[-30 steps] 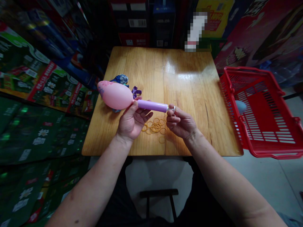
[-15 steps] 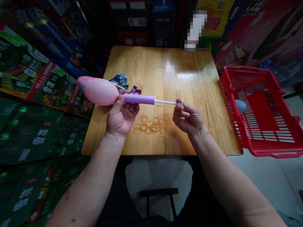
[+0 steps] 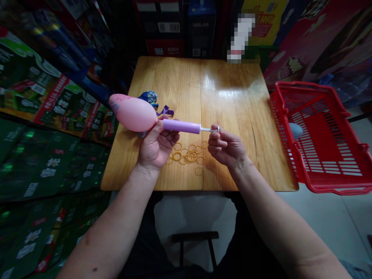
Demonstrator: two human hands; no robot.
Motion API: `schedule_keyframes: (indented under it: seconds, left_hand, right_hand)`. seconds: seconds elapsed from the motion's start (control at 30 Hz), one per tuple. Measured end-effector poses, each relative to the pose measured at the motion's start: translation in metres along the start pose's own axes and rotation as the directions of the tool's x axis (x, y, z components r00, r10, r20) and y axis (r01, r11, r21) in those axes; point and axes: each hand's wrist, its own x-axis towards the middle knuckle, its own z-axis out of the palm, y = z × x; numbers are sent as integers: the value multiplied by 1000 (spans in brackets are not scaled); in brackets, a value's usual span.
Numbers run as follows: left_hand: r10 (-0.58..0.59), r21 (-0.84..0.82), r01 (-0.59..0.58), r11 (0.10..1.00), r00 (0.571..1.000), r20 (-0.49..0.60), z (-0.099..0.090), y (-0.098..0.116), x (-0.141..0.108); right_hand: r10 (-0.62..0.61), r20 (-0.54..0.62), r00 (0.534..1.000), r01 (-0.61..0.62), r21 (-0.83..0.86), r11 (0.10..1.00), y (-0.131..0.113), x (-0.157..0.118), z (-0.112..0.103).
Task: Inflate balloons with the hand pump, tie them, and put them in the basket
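Observation:
A pink balloon (image 3: 133, 113), partly inflated, sits on the left end of a purple hand pump (image 3: 182, 126). My left hand (image 3: 155, 145) pinches the balloon's neck where it meets the pump, palm turned up. The fingers of my right hand (image 3: 225, 145) are closed on the white handle of the pump's rod (image 3: 209, 130), a short length of which shows. Below the pump several yellow rubber bands (image 3: 190, 156) lie on the wooden table (image 3: 232, 108). Behind the pink balloon are a blue patterned balloon (image 3: 149, 97) and a purple one (image 3: 166, 111), both uninflated.
Right of the table stands a red basket (image 3: 319, 89) with a light blue balloon (image 3: 295, 131) inside. Green cartons (image 3: 49, 166) are stacked at the left, and more boxes (image 3: 171, 27) stand behind the table. A dark stool (image 3: 194, 235) shows below.
My left hand has moved right with the pump and balloon. The right hand has shifted slightly left, and less of the rod sticks out of the pump.

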Motion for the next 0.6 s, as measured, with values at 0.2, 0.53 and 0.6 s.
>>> schedule_keyframes:
  seconds: [0.2, 0.53, 0.6]
  left_hand:
    - [-32, -14, 32, 999, 999, 32, 3, -9, -7]
    - [-75, -19, 76, 997, 996, 50, 8, -10, -10]
    - [-78, -25, 79, 997, 995, 60, 9, -10, -11]
  right_hand:
    - [-10, 0, 1000, 10, 25, 1000, 3, 0, 0]
    - [52, 30, 998, -51, -12, 999, 18, 1, 0]
    - [45, 32, 998, -45, 15, 999, 18, 1, 1]
